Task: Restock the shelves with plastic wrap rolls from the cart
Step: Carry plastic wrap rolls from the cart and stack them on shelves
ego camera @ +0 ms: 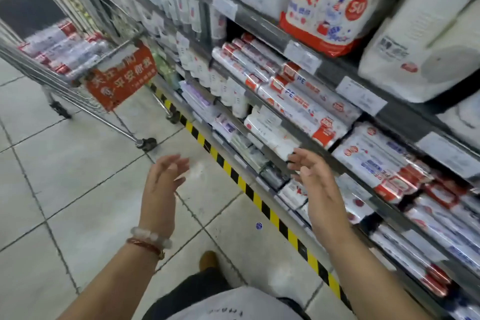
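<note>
Both hands are free: the left hand (166,176) hangs over the floor tiles with fingers loosely spread, and the right hand (310,171) reaches toward the shelves (335,67) with fingers spread, its grip on nothing. The plastic wrap rolls (62,52) still to be stocked lie in the cart (85,78) at about ten o'clock, well apart from both hands; others already lie in rows on the shelf (301,96) at two o'clock. The step in hand looks like going back for more. To do it well, turn toward the cart, gather several rolls lying parallel with both hands, and lay them lengthwise beside the stocked rows.
</note>
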